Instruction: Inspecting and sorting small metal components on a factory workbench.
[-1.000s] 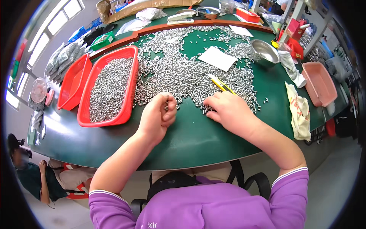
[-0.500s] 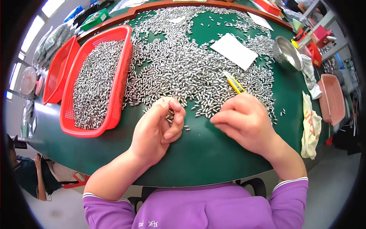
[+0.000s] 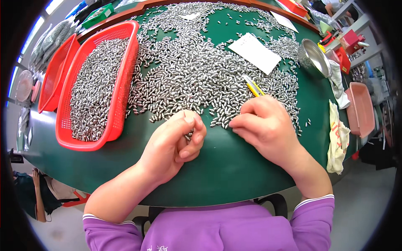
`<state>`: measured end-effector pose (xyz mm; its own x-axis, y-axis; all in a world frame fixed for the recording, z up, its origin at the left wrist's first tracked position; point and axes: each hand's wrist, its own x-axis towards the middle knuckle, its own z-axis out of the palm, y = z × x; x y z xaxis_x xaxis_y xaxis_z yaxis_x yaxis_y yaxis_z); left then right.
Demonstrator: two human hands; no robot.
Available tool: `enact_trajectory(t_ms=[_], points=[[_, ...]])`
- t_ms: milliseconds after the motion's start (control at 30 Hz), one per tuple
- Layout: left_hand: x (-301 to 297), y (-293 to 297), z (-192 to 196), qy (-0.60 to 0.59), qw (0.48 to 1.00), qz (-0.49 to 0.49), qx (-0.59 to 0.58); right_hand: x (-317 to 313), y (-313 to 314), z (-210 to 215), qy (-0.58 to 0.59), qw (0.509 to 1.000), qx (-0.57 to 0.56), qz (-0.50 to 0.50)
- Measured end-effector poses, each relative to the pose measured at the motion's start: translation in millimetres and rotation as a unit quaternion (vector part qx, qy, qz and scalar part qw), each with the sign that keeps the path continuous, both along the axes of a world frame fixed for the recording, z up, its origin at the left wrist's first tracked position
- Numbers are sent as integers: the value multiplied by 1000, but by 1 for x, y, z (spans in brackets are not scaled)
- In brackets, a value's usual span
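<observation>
Small silvery metal pieces with rounded ends lie in a wide heap (image 3: 180, 75) across the green table. Just before its near edge, my left hand (image 3: 173, 138) is curled, with a few of these metal pieces showing between its fingers. My right hand (image 3: 268, 127) has thumb and forefinger pressed together at the heap's front edge; whatever they pinch is too small or hidden. Beyond its knuckles a yellow utility knife (image 3: 253, 87) appears to lie on the heap, its back end covered by the hand.
At left stands a red perforated basket (image 3: 87, 144) full of metal pieces, beside another red basket (image 3: 52, 90). White paper (image 3: 255, 53) lies on the heap. To the right are a steel bowl (image 3: 314, 58), white gloves (image 3: 338, 90), a cream cloth (image 3: 337, 142) and a pink tub (image 3: 361, 111).
The view has shifted slightly, so the table's things sit a little further up and left. A few loose pieces beside my left fingertips no longer show. Both hands keep nearly the same pose.
</observation>
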<state>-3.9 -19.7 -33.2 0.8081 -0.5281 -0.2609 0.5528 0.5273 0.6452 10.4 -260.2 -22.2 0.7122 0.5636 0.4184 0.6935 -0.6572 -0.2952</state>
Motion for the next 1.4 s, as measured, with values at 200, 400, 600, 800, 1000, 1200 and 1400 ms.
enact_trajectory(t_ms=[200, 400, 600, 800, 1000, 1200, 1400], points=[[-3, -3, 1, -6, 999, -43, 31, -3, 3, 2, -2, 1000, -13, -12], [-3, -3, 2, 2, 997, -74, 16, -5, 2, 6, 22, 999, -42, -24], [-8, -6, 8, -1, 986, -159, 57, -9, 9, 5, 41, 990, 115, 68], [-10, -7, 2, -24, 983, -172, 62, -12, 14, -1, 77, 975, 174, 113], [-11, -7, 2, -39, 982, -169, 73, -12, 15, 1, 87, 967, 199, 131], [-10, -9, 4, -27, 981, -166, 96, -13, 16, 4, 97, 962, 223, 120], [-12, -7, 2, -60, 974, -172, 133, -14, 16, -1, 45, 965, 217, 140]])
